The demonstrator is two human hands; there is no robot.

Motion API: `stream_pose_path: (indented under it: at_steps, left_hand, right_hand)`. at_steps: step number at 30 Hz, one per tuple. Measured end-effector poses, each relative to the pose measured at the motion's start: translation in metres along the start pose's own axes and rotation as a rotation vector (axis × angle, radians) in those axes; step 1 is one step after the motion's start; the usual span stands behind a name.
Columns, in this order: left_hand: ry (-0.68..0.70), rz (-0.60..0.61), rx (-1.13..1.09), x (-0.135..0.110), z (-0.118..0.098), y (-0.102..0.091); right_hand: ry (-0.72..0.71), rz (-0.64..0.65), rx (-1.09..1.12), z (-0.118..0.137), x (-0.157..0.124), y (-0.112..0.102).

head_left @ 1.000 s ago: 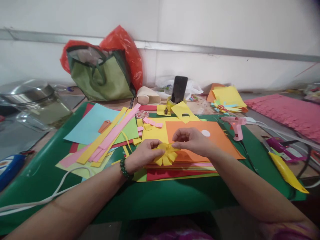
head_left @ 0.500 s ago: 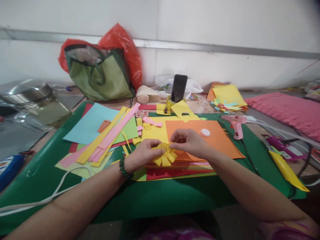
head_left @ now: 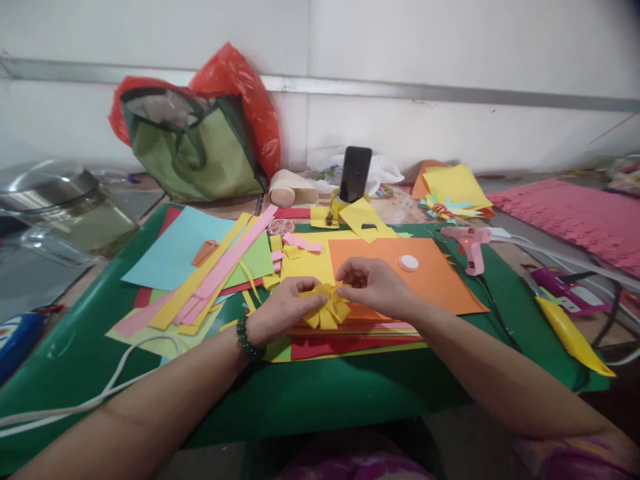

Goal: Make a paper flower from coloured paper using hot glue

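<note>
A yellow paper flower (head_left: 330, 313) with several looped petals is held between my two hands above the stacked sheets. My left hand (head_left: 295, 300), with a green bead bracelet at the wrist, pinches its left side between thumb and fingers. The thumb and forefinger of my right hand (head_left: 373, 283) close on its upper right edge. Beneath lie an orange sheet (head_left: 425, 287) with a white round cap (head_left: 409, 263) on it, and a yellow sheet (head_left: 307, 267). Small pink and yellow paper pieces (head_left: 300, 247) sit just beyond my left hand.
Paper strips (head_left: 215, 273) and a blue sheet (head_left: 170, 247) lie to the left on a green mat (head_left: 320, 393). To the right are a pink glue gun (head_left: 470, 247) with its cord and a yellow cutter (head_left: 573, 337). A phone (head_left: 355, 173) stands at the back, near a green bag (head_left: 195, 160).
The whole view has shifted slightly. Both hands keep their hold on the yellow paper flower, which looks turned a little; nothing has been let go.
</note>
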State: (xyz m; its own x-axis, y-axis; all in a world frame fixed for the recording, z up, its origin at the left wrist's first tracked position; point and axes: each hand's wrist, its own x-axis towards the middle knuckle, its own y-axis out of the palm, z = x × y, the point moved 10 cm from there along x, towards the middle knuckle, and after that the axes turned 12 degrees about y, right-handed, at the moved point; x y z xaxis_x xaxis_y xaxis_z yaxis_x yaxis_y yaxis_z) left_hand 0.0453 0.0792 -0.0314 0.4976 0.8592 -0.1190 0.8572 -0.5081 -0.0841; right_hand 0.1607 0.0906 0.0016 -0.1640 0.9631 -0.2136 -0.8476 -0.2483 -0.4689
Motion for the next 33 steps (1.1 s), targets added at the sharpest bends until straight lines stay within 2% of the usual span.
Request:
stream_pose_path:
  at_steps: [33]
  left_hand:
    - [-0.018,-0.018,0.009,-0.0012,0.0004,-0.0006]
  right_hand:
    - [0.071,-0.07,-0.04,-0.0021,-0.0028,-0.0022]
